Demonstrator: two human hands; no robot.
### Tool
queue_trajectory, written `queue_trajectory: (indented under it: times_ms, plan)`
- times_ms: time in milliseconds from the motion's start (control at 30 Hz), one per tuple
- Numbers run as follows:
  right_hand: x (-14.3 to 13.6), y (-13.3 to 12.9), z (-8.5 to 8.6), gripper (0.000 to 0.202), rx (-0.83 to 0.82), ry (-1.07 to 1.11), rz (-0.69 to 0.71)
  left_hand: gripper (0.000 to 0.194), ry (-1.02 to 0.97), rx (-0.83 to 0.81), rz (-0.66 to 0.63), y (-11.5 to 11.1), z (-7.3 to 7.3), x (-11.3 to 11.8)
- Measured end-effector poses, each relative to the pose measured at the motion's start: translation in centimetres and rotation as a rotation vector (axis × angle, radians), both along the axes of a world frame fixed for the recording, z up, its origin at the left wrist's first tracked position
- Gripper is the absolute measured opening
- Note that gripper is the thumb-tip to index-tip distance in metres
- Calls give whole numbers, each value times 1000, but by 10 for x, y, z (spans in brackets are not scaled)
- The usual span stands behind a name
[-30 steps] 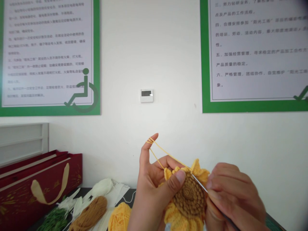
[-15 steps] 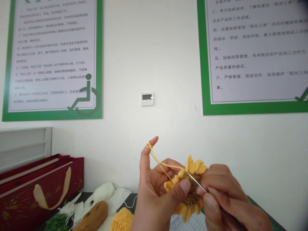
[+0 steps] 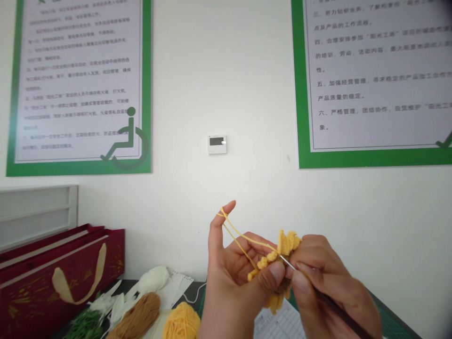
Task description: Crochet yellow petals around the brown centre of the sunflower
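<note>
My left hand (image 3: 236, 278) pinches the left side of a crocheted flower (image 3: 289, 242) with yellow petals and a brown centre. Yellow yarn (image 3: 242, 235) loops round its raised index finger and runs down to the flower's edge. My right hand (image 3: 328, 282) grips a crochet hook (image 3: 287, 262) with a metal shaft and dark handle, and its fingers also touch the flower's right side. The hook's tip meets the yellow stitches at the upper edge. Much of the brown centre is hidden behind fingers.
Red gift bags (image 3: 84, 278) stand at the left. Beside them lie a brown skein (image 3: 136, 318), a yellow yarn ball (image 3: 181, 322), white yarn (image 3: 153, 278) and green strands (image 3: 84, 326). A gridded paper (image 3: 280, 322) lies on a green mat beneath my hands. Posters hang on the wall.
The flower has tilted, showing less of its brown centre. My right hand has moved slightly left and the hook tip a little right. The view has shifted slightly.
</note>
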State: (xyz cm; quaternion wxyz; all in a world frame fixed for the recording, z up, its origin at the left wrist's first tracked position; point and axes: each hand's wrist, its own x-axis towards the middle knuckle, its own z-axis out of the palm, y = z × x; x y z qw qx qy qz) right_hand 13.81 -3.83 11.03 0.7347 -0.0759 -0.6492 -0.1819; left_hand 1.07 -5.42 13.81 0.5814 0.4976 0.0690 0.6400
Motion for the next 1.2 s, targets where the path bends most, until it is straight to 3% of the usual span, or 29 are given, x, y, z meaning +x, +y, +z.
queue_trajectory:
  times_ms: [167, 267, 333, 433, 500, 567, 667, 800, 867, 1000, 1100, 1200]
  plan:
    - [-3, 1, 1, 19, -81, 99, 169, 121, -18, -56, -13, 3, 1, -3]
    - [-2, 7, 0, 18, -75, 95, 174, 130, -19, -105, -68, 7, 0, -4]
    - [4, 12, -3, 19, 24, 41, 79, 133, -3, -132, -113, 8, -1, -3]
    - [15, 16, -10, 21, 179, 17, -237, 133, 27, -137, -95, 7, -3, 2]
    - [19, 12, -11, 23, 226, 3, -447, 130, 44, -76, 26, 3, -3, 6]
    - [20, 5, -9, 23, 222, -62, -533, 126, 63, 12, 167, -1, -2, 8]
    - [17, -4, -2, 19, 164, -118, -503, 121, 97, 90, 287, -5, 0, 7]
    - [11, -6, 0, 8, 216, 4, -477, 116, 121, 88, 407, -6, 1, 5]
    - [9, -7, 0, 8, 159, 15, -445, 111, 119, 77, 447, -5, 1, 5]
    - [7, -13, 0, 9, -89, 15, -346, 107, 125, 56, 395, -2, 1, 4]
    - [3, -19, -3, 12, -345, 167, -273, 108, 131, 59, 311, 0, 1, 0]
    - [2, -20, -6, 24, -568, 331, -49, 107, 169, 67, 240, 4, 2, -6]
